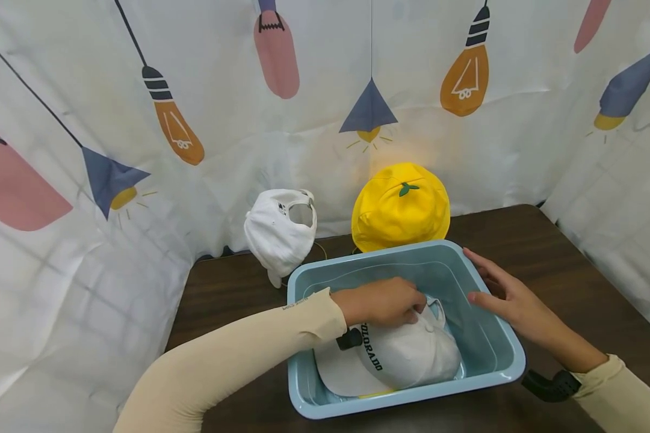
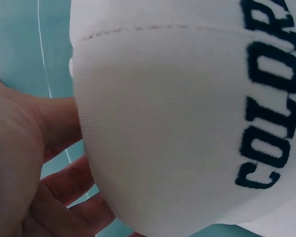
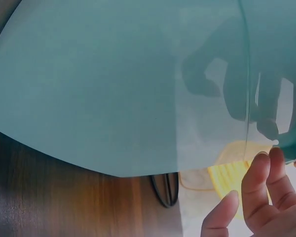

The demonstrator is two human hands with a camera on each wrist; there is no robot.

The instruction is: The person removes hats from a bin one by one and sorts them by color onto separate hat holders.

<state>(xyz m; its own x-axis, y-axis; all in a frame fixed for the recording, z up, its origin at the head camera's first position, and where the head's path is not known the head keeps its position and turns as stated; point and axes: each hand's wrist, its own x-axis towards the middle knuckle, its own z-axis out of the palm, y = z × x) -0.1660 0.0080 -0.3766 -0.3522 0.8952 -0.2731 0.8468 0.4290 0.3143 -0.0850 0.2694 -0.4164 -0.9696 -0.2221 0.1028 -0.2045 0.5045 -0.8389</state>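
A person's left arm reaches across a pale blue basin (image 1: 411,270), the left hand (image 1: 398,304) bent downward, its grip pinching the back of a white cap lettered COLORADO (image 1: 428,355), directly below the fingers. The right hand (image 1: 520,307) touches the right rim, thumb and fingers apart. Basin wall shows between cap and far rim; worktop (image 1: 216,288) extends both sides. Beyond stand another white cap (image 1: 273,234) and a yellow hat (image 1: 401,216).
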